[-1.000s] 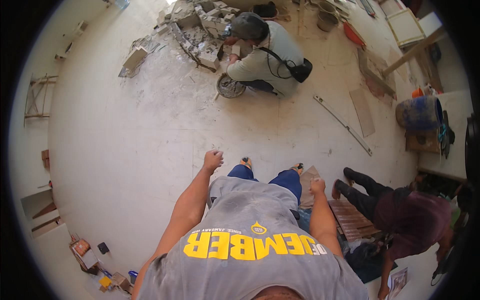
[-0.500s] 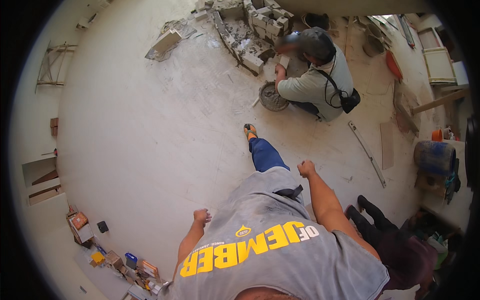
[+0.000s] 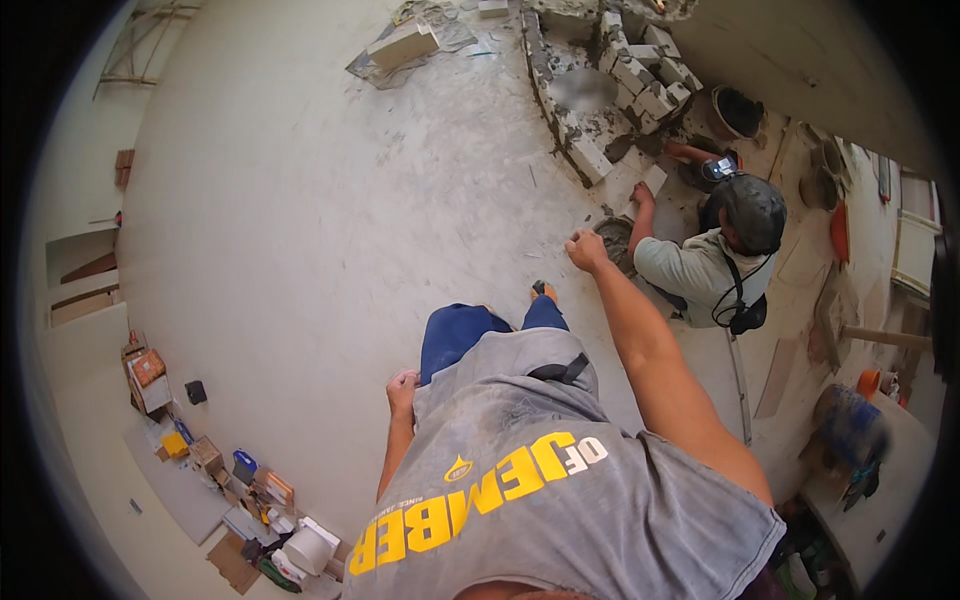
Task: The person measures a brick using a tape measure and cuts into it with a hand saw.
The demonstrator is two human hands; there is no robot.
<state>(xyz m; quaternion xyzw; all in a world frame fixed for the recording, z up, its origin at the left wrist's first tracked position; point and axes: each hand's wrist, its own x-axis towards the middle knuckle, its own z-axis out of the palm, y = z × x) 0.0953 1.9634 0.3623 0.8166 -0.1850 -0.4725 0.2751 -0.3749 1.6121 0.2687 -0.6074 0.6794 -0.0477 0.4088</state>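
Observation:
My right hand (image 3: 585, 250) is stretched forward with its fingers curled, and no held thing shows in it. In the picture it lies just left of a round mortar bucket (image 3: 614, 240). Beside my blue trousers, my left hand (image 3: 403, 388) hangs low with its fingers bent and nothing visible in it. A co-worker (image 3: 712, 250) in a pale shirt and dark cap crouches at the bucket. One of that person's hands touches a pale block (image 3: 650, 183). Close by stands a low curved wall (image 3: 588, 158) of light blocks and grey mortar.
A large pale block (image 3: 403, 46) rests on a mortar-smeared sheet at the far left of the wall. More buckets (image 3: 738, 112) stand beyond the co-worker. A long metal level (image 3: 741, 385) lies on the floor at right. Boxes and tools (image 3: 235, 470) line the left side.
I have stepped forward, nearer the wall and co-worker. My right arm has swung forward toward the bucket; my left hand is now beside my trousers. The co-worker's other arm has come into sight.

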